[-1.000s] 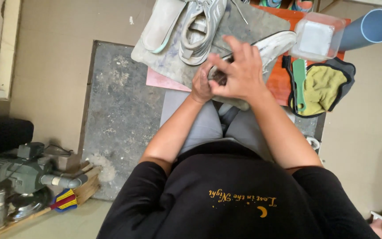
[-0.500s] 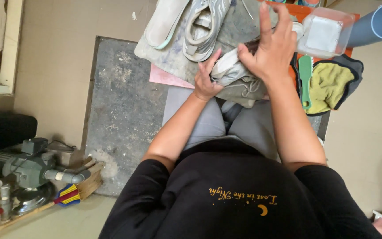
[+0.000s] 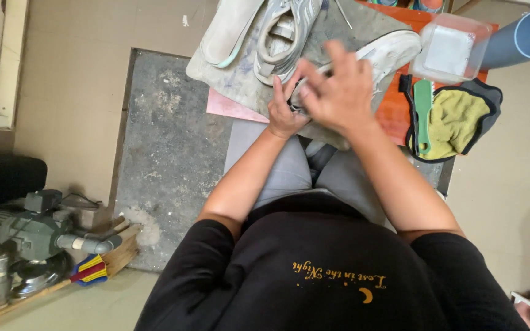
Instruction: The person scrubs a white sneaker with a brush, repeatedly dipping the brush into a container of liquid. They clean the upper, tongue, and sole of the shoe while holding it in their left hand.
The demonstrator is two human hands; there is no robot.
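My left hand (image 3: 282,115) grips the near end of a white sneaker (image 3: 395,48) held above my lap. The sneaker's toe points to the upper right. My right hand (image 3: 337,92) lies over the middle of the sneaker, blurred with motion, its fingers stretched toward the upper left. I cannot tell whether it holds anything. A second, grey and white sneaker (image 3: 284,29) lies on a dirty grey cloth (image 3: 345,23) just beyond my hands, with a pale insole (image 3: 231,27) to its left.
A clear plastic tub (image 3: 450,49), a green brush (image 3: 423,113) and a yellow cloth (image 3: 456,119) sit at the right on an orange board (image 3: 396,111). A grey-blue pipe (image 3: 522,35) lies far right. On the left are a grey stone slab (image 3: 161,153) and a motor machine (image 3: 32,239).
My right hand had reached up toward the plastic tub half a second ago; it has come back down and left onto the sneaker. The left hand stays on the sneaker.
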